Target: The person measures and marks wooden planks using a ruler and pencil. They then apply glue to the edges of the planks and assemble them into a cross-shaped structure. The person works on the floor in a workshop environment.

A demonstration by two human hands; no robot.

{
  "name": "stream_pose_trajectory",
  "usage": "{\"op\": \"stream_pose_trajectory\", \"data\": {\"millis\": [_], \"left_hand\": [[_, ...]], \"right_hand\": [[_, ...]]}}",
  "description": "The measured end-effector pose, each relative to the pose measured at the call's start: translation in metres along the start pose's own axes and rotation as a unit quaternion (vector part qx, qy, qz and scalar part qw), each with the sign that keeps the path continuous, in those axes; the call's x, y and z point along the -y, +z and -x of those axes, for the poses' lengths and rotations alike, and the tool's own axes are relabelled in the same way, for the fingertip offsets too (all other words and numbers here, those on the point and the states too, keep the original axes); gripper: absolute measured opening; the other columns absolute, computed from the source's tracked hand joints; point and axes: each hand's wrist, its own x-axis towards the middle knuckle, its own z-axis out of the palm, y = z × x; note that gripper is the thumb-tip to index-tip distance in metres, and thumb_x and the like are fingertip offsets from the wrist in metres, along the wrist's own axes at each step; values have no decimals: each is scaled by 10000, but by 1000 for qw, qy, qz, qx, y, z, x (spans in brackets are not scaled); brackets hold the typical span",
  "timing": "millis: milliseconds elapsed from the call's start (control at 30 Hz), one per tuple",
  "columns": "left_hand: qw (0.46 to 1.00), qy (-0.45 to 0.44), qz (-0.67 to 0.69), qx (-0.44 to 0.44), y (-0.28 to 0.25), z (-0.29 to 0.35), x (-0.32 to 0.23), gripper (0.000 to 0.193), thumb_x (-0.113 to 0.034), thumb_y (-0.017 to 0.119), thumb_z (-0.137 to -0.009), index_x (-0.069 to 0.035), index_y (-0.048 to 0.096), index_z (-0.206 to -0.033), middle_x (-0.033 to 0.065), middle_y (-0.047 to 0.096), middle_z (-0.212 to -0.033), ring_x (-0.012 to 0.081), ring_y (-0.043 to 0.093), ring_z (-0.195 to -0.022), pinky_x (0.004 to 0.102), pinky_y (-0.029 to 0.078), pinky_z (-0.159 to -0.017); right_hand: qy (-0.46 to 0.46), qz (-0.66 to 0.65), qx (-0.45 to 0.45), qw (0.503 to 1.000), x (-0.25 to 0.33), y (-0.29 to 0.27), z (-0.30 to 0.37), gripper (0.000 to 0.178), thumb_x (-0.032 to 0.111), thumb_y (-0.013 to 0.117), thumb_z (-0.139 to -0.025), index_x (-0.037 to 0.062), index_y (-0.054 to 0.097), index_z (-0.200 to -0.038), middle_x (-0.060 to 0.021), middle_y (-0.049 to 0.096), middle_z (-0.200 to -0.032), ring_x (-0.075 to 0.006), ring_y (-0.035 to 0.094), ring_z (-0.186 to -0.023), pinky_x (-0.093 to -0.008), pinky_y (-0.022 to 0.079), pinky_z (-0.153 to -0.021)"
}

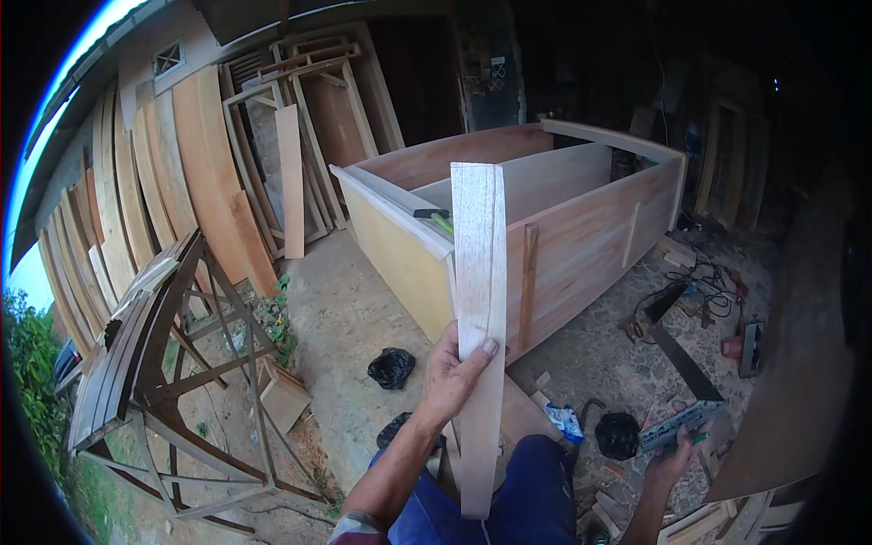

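Note:
My left hand (459, 372) is closed around a long, narrow wooden board (480, 245), thumb across its face. The board stands nearly upright before me, its lower end between my knees. Low at the right, my right hand (669, 465) is closed on a grey, flat tool with slots (677, 429); a green part shows by its fingers. Beyond that tool a dark, tapering blade (683, 361) reaches away; whether the two are joined is unclear. Behind the board lies a large wooden cabinet carcass (581, 263) with dividers, a hammer with a green handle (440, 220) on its near edge.
A slatted wooden frame (154, 363) stands at the left, with planks (173, 173) leaning behind it. Black plastic bags (391, 368) lie on the floor. Tangled cables (699, 282), a blue-white packet (565, 421) and wood offcuts lie to the right, near a large brown panel (790, 363).

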Motion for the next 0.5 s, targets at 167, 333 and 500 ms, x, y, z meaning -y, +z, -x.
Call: {"op": "stream_pose_trajectory", "data": {"millis": [167, 333, 500], "left_hand": [[998, 33, -13, 51, 19, -11, -14, 328, -165, 665, -969, -66, 539, -1255, 66, 697, -1000, 118, 660, -853, 295, 541, -746], [996, 45, -24, 79, 28, -16, -31, 446, -147, 672, -952, -64, 496, -1354, 68, 681, -1083, 136, 655, -959, 319, 527, -845], [992, 58, -5, 115, 36, -20, -53, 447, -74, 649, -943, -30, 461, -1346, 53, 603, -1173, 114, 570, -1076, 307, 480, -922]], "right_hand": [[-115, -189, 28, 975, 41, 119, -34, 535, 242, 487, -968, 41, 386, -1453, -191, 617, -1225, -192, 626, -956, -311, 543, -799], [-78, -194, 132, 969, 39, 195, -35, 433, 247, 571, -1001, 27, 466, -1359, -130, 639, -1102, -161, 601, -921, -302, 520, -793], [2, -177, 280, 943, 19, 234, -29, 361, 175, 598, -993, -5, 529, -1299, -78, 647, -1069, -118, 586, -950, -277, 472, -850]]}}
